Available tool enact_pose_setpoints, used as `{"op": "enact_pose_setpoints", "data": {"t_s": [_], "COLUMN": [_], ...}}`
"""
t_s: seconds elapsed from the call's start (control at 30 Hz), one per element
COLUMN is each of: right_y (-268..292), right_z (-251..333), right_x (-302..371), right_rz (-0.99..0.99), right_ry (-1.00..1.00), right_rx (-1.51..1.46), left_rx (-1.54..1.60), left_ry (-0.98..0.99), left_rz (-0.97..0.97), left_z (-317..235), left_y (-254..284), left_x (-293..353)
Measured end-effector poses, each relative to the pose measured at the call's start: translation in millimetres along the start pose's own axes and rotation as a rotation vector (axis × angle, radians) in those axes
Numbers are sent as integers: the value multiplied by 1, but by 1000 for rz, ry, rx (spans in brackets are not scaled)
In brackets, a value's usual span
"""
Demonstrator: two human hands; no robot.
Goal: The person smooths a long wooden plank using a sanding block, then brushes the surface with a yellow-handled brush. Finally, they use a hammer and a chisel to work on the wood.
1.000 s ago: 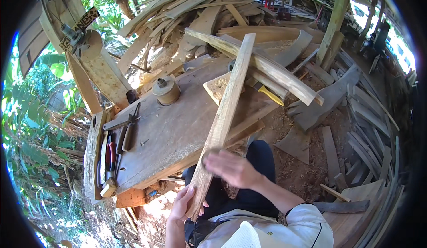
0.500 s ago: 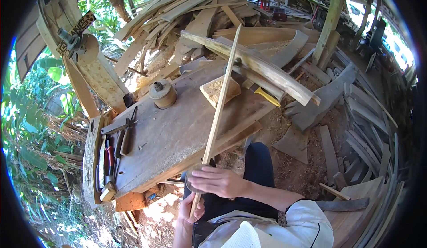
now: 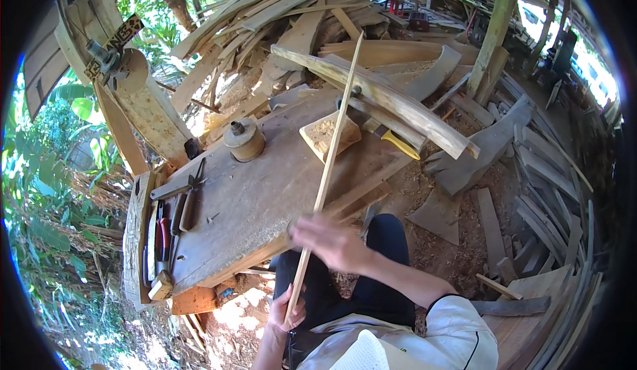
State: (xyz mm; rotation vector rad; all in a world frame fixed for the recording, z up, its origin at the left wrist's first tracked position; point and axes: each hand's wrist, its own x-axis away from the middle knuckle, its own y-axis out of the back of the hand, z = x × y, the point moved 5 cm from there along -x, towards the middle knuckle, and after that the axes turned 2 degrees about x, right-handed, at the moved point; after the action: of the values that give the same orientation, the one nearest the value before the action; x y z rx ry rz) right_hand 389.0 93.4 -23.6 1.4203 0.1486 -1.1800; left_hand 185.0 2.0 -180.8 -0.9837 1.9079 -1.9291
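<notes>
Wooden strip [image 3: 327, 171] is slanting up from over the legs [image 3: 388, 250] and out above the surface [image 3: 249, 191], crossing the carved block [image 3: 314, 134] in view. Left hand [image 3: 288, 309] is pinching its near end. Right hand [image 3: 335, 241] is lying across its lower part, showing blurred; can't tell if it's gripping. Looking light, fairly stiff, dry, not slippery; thin edge probably risking splinters. Near end plus mid-length seem the best holds.

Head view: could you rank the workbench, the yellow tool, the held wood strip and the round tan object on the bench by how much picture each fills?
Largest to smallest:
Workbench
Wood strip, thin but long; nearness to the camera may enlarge it
Round tan object
Yellow tool
</notes>
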Motion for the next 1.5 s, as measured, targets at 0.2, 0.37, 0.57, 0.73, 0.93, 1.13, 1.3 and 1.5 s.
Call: {"op": "enact_pose_setpoints", "data": {"t_s": [0.2, 0.37, 0.57, 0.73, 0.93, 1.13, 1.3, 1.5], "right_y": [-7, -7, 12, -1, 66, 55, 50, 43], "right_z": [16, -19, -77, -68, -163, -138, -130, -122], "right_x": [-4, -15, -28, -30, -45, -34, -33, -40], "right_rz": [64, -65, -84, -44, -272, -259, -358, -386], "right_ry": [284, 90, 69, 150, -142, -135, -94, -96], "right_rx": [30, -5, 100, -13, 250, 271, 367, 400], "left_rx": [-30, -128, -100, -10, -305, -467, -759, -1291], "left_ry": [17, 22, -13, 18, -131, -127, 78, -147], "left_rz": [27, -24, -40, 67, -95, -321, -659, -586], "left_z": [-5, -19, -24, -24, -31, -27, -37, -60], "left_y": [28, 52, 79, 81, 112, 123, 132, 69], "left_x": [33, 64, 113, 135, 177, 193, 196, 162]}}
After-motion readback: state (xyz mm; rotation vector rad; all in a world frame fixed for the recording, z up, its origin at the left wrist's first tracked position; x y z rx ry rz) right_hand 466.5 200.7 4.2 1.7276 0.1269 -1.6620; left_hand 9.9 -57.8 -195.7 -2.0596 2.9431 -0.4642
